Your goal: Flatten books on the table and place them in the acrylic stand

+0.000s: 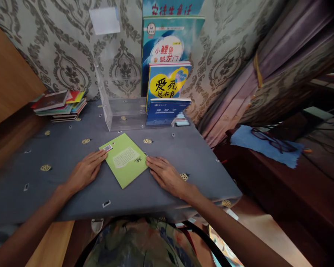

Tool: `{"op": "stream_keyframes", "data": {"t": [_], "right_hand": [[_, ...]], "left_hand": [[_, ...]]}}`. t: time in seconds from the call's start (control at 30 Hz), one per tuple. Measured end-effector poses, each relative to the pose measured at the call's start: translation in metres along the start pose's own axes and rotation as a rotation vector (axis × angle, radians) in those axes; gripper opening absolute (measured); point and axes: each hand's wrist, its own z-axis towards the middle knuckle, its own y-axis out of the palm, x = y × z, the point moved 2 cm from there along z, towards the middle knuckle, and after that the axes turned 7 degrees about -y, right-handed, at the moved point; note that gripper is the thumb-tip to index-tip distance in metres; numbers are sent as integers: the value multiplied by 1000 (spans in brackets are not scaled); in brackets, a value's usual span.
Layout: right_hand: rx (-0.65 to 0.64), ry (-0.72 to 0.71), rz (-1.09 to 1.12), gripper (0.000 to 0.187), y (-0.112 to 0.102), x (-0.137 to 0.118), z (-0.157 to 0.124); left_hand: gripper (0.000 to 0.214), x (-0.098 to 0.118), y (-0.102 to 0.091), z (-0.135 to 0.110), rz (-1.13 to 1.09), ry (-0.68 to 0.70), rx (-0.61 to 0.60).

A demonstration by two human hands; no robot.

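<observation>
A thin green booklet [125, 159] lies flat on the grey patterned tablecloth [72, 148], back cover up with a barcode sticker at its far left corner. My left hand [86, 170] rests palm down, fingers stretched, touching the booklet's left edge. My right hand [165, 174] lies flat with fingers extended against the booklet's right edge. Neither hand grips anything.
A clear acrylic book stand [119, 111] at the back holds several upright books [167, 81] against the wallpapered wall. A stack of books [59, 105] lies at the back left. Curtains [267, 66] hang at right, beside a dark wooden surface with a blue cloth [264, 144].
</observation>
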Motion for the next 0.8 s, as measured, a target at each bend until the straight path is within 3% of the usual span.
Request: {"op": "stream_keyframes", "data": {"t": [0.23, 0.37, 0.53, 0.7, 0.8], "right_hand": [[11, -16, -7, 40, -2, -3, 1], [11, -23, -24, 40, -2, -3, 1], [15, -7, -31, 38, -5, -5, 1], [34, 19, -31, 35, -11, -11, 1], [58, 9, -28, 35, -12, -11, 1]], "left_hand": [[58, 53, -5, -31, -52, 238, -45], [67, 83, -8, -36, -30, 372, -45], [58, 106, -4, -23, -17, 412, -60], [43, 121, 12, 0, -13, 368, -130], [44, 128, 20, 16, 12, 352, -171]]}}
